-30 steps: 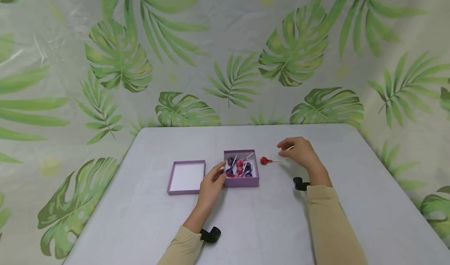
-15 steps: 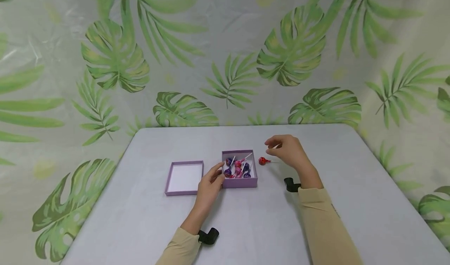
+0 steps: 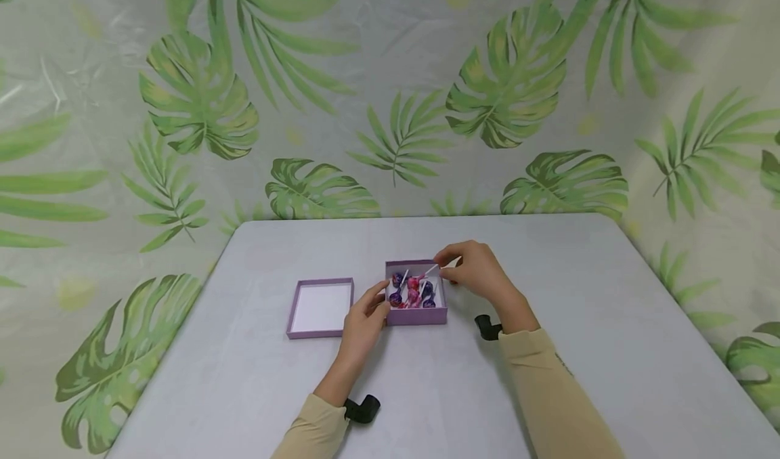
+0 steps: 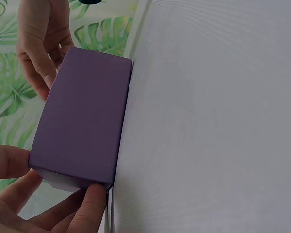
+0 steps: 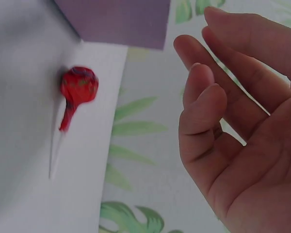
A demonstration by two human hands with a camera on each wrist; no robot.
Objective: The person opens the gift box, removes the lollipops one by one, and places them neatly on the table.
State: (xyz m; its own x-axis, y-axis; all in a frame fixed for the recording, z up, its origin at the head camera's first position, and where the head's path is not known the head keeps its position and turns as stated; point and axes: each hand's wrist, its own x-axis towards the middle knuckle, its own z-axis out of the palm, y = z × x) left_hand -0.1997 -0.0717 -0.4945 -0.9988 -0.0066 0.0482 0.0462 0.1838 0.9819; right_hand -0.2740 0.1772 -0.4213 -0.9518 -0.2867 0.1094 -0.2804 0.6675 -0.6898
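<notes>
Several wrapped lollipops [image 3: 414, 292], purple, pink and red, lie in a purple box [image 3: 417, 317], some sticks pointing up. My left hand [image 3: 364, 320] rests its fingertips against the left end of the box. One fingertip touches the upper corner and another the lower edge in the left wrist view. Just off the right rim is my right hand [image 3: 478, 269], fingers loosely bent, with nothing between them in the right wrist view. Near its fingertips in the head view a white stick leans out of the box. A red lollipop [image 5: 79, 86] lies on the table, mostly hidden by the right hand in the head view.
A shallow purple-rimmed lid [image 3: 319, 334] with a white inside lies left of the box. Both stand on a white-covered table [image 3: 262, 391]. A leaf-patterned curtain [image 3: 329, 93] hangs behind the table's far edge.
My right hand has moved left and slightly down, from beyond the red lollipop's stick to the box's right rim, and now covers most of that lollipop. The left hand stays against the box.
</notes>
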